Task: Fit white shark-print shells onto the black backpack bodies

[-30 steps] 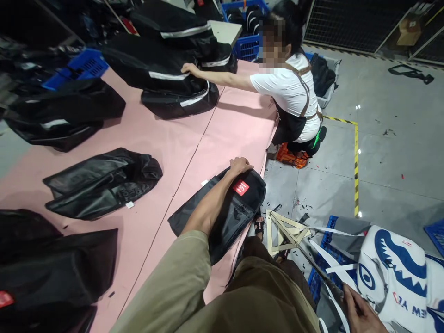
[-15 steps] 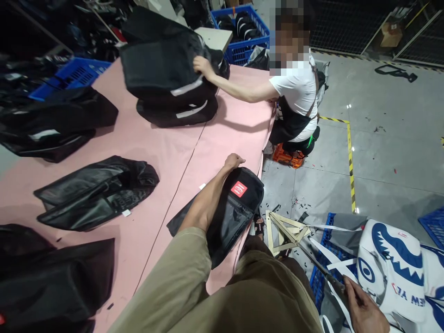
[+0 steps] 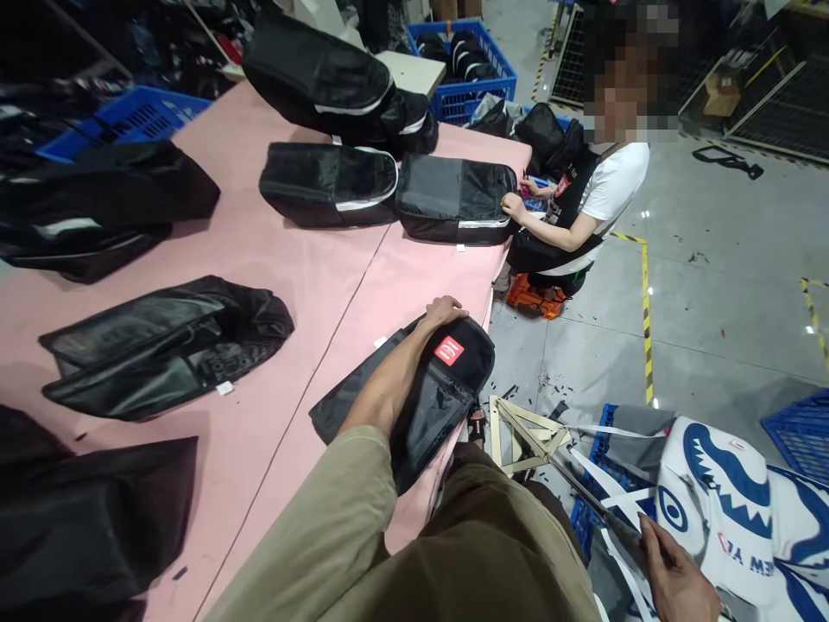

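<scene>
A black bag (image 3: 427,415) with a red label lies flat on the pink-covered table (image 3: 337,302), its rounded end at the table's edge. My left hand (image 3: 446,309) is on the far edge of this bag, fingers close together and curved over it; the fingertips are partly hidden. Low on the right, my right hand (image 3: 680,574) is closed at the end of a dark, narrow bar (image 3: 599,505). That bar slants down from a cream triangular frame (image 3: 528,436) beside the table.
A co-worker (image 3: 583,216) sits at the far table edge, hands on a black bag (image 3: 457,199). Other black bags (image 3: 168,345) lie to the left. White bags (image 3: 718,492) with blue print stand right, near a blue crate (image 3: 800,428). White straps (image 3: 612,475) hang near my right hand.
My left hand has come down onto the bag's far edge. The co-worker has leaned back, and two black bags now lie apart in front of the stack. My right hand has barely moved.
</scene>
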The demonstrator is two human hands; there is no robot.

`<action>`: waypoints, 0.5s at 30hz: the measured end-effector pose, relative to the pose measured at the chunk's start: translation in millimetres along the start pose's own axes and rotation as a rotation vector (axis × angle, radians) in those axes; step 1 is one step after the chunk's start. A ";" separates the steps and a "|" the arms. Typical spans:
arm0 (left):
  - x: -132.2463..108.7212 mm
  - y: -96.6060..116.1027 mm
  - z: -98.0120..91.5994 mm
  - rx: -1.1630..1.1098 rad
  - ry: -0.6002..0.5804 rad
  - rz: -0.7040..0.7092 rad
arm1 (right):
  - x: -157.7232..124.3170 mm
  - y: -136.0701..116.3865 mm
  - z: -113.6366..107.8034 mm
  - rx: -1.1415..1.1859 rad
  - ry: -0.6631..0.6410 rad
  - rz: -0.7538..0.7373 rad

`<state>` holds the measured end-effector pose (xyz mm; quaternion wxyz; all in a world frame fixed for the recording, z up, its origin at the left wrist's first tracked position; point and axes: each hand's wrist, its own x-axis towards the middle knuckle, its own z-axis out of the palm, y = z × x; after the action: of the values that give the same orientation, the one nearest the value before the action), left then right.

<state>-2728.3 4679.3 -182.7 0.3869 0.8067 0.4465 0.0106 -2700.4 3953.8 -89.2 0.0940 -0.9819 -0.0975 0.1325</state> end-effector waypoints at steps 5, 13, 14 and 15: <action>-3.5 12.2 -2.2 -0.061 0.134 -0.031 | -1.5 -5.0 -3.5 0.051 0.008 -0.049; -79.6 -1.4 -42.1 -0.277 0.360 0.017 | 10.0 15.8 6.2 -0.046 0.011 -0.208; -101.9 -4.9 -34.6 -0.304 0.341 0.030 | 12.9 17.8 7.3 -0.048 -0.001 -0.186; -126.6 -7.8 -22.3 -0.324 0.316 0.040 | 15.8 19.2 7.8 -0.049 -0.022 -0.153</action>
<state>-2818.0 4603.1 -130.5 0.4362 0.7311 0.4780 0.2163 -2684.5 3940.0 -104.5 0.0787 -0.9721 -0.1763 0.1332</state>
